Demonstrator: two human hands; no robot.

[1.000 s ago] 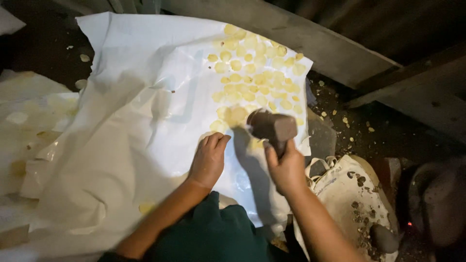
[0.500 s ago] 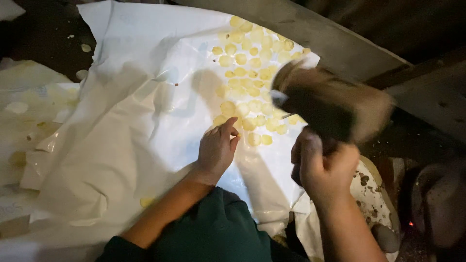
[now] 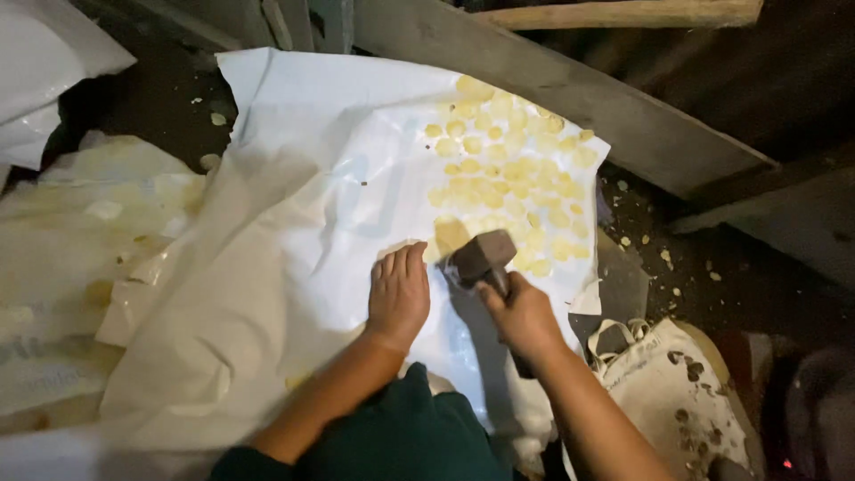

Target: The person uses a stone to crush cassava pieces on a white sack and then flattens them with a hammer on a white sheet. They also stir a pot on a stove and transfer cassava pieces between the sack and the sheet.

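Right hand (image 3: 524, 313): clenched around the handle of a dark mallet (image 3: 479, 256), whose head rested on the white plastic sheet (image 3: 294, 258) at frame centre. Left hand (image 3: 398, 297): released, palm flat on the sheet just beside the mallet head. Pale yellow pieces (image 3: 508, 178): scattered under the sheet, upper right.

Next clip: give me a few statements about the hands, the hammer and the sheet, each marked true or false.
1. The right hand grips a hammer. True.
2. The left hand is lifted clear of the white sheet. False: it rests flat on the sheet.
3. Pale yellow flattened pieces lie on the sheet beyond the hammer. True.
4. The hammer head is raised high above the person's head. False: it is down at the sheet, beside the left hand.
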